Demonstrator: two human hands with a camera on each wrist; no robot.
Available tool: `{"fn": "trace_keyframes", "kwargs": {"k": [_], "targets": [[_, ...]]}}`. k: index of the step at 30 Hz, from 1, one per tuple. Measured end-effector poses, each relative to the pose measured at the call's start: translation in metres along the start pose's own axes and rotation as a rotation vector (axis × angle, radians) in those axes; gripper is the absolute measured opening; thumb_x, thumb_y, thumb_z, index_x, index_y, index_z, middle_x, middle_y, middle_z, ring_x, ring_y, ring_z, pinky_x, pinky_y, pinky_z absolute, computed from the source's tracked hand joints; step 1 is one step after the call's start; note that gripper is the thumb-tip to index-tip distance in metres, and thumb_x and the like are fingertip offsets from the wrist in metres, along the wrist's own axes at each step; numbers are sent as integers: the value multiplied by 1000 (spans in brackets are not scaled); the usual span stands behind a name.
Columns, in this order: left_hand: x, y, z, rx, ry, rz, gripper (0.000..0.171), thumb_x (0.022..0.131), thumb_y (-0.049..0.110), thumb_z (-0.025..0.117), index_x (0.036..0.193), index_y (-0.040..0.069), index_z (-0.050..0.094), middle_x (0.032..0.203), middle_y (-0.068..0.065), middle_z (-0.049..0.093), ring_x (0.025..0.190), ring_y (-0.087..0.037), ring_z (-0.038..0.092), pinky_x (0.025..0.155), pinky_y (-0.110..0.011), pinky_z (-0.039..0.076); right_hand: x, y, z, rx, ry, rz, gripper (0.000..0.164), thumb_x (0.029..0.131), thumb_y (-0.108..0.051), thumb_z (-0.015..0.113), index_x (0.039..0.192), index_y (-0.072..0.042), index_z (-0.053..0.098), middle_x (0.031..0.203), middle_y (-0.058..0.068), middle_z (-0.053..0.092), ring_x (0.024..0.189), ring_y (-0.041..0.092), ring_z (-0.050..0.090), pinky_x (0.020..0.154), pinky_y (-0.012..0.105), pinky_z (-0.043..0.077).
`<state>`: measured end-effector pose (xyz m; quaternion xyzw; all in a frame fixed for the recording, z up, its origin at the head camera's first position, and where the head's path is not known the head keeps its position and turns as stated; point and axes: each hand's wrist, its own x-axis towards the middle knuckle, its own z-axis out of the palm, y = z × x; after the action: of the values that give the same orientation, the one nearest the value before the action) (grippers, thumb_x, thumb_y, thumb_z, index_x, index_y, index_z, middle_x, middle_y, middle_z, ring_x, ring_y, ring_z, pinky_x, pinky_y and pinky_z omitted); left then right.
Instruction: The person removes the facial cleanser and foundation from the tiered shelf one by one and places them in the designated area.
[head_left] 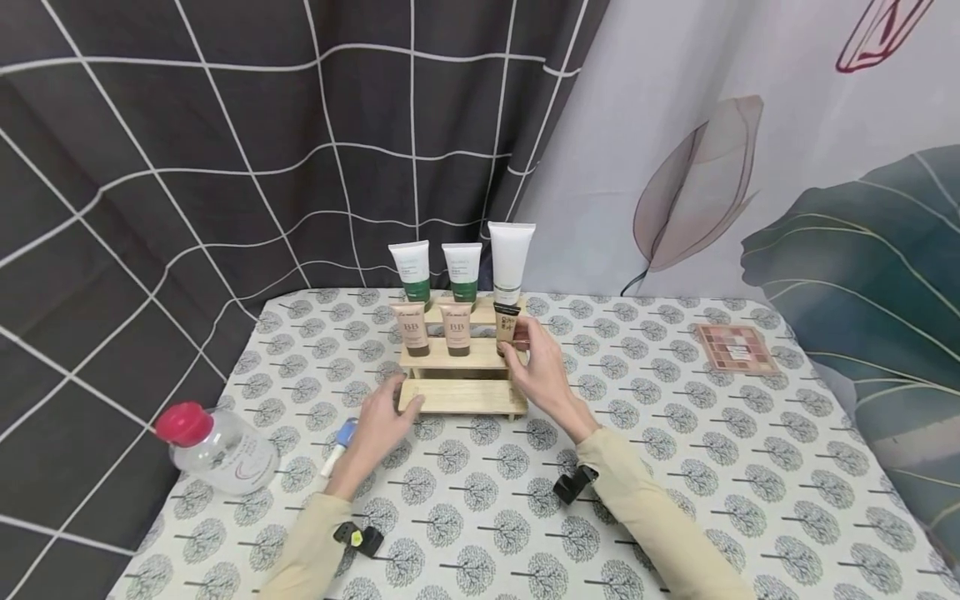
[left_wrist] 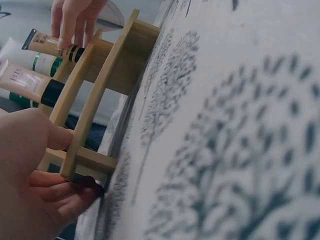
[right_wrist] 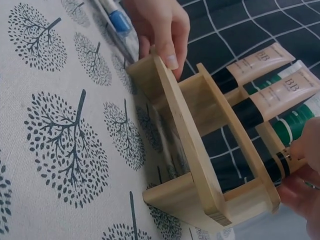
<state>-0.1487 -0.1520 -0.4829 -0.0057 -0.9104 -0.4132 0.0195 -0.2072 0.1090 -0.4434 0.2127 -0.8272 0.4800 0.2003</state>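
Observation:
A three-step wooden display rack (head_left: 467,396) stands on the tree-patterned tablecloth. My left hand (head_left: 378,429) grips the left end of its lowest step, thumb above and fingers beneath in the left wrist view. At the right end of the middle step, my right hand (head_left: 543,371) holds a small beige tube (head_left: 506,325) with dark ends between thumb and fingers. Two pink BB cream tubes (head_left: 412,327) stand on that same step, caps down. Along the top step are two white-and-green tubes (head_left: 462,271) and a taller white tube (head_left: 511,258). Nothing stands on the lowest step.
Left of the rack lies a clear bottle with a red cap (head_left: 183,425). A white stick-like item with a blue end (head_left: 346,432) is partly behind my left hand. A pink checkered palette (head_left: 737,348) lies far right. Curtains hang behind the table.

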Motion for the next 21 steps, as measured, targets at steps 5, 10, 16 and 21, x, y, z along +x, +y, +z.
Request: {"fn": "trace_keyframes", "kwargs": {"k": [5,10,16,21], "targets": [[-1,-3,8,-90,55,14,63,95,21,70,144,-9,44,125,-29,65,110,-39,69,95,-44,62,0,2,-1,38,6,14,33,92,5,66,123,7,55,112,25,67,98,35,72,90,38,64],[-4,-2,12,-119,120,7,62,92,19,73,142,-9,47,124,-29,67,108,-39,70,94,-46,62,-3,0,-9,73,47,-14,35,91,8,66,124,9,54,110,27,67,98,38,71,89,43,64],[-5,0,11,-148,147,-64,62,91,27,76,140,-4,52,127,-27,66,112,-40,68,97,-49,60,-7,-1,-25,35,90,-23,35,89,7,69,122,10,55,109,26,67,98,37,70,89,40,64],[-6,0,11,-157,148,-76,59,90,26,77,136,-4,55,124,-26,68,111,-39,69,98,-48,60,-19,4,-38,24,99,95,33,91,2,68,121,7,57,107,23,69,96,34,70,90,42,63]]}}
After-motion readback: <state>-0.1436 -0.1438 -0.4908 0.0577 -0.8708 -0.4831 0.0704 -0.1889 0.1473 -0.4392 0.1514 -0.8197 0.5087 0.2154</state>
